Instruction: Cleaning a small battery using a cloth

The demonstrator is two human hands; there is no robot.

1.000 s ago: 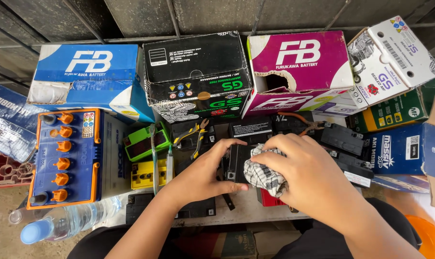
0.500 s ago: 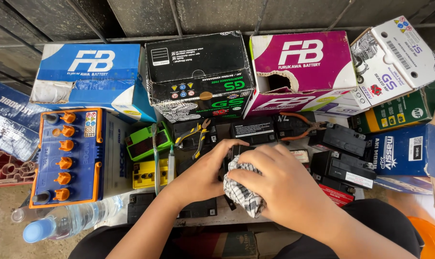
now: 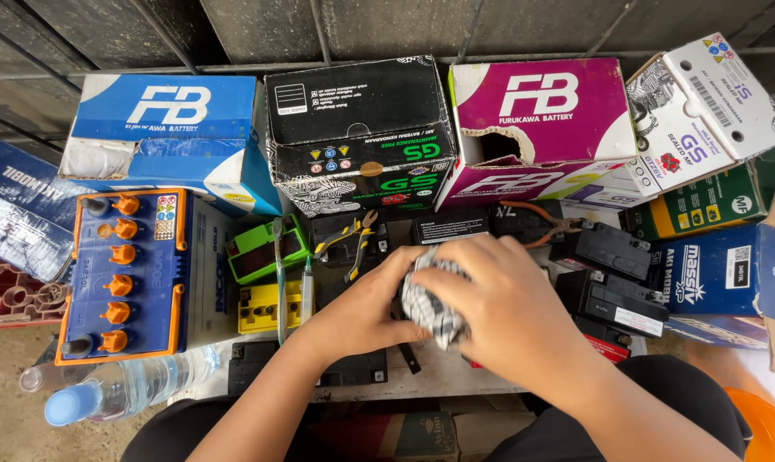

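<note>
Head view: right hand has slid left since a moment ago, fingers closed around a black-and-white checked rag, rubbing a small black battery mid-bench. Left hand fingers curl on that battery, steadying it, so wiping goes on. Magenta box at the back edge is torn; contents can't be seen. Black box is shut.

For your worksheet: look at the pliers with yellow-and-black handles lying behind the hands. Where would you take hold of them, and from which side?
Probably by the two handles, from above. The pliers lie flat on the dark batteries, handles pointing down-left towards the left hand, jaws pointing away towards the black box. The handles are the long, covered part.
</note>
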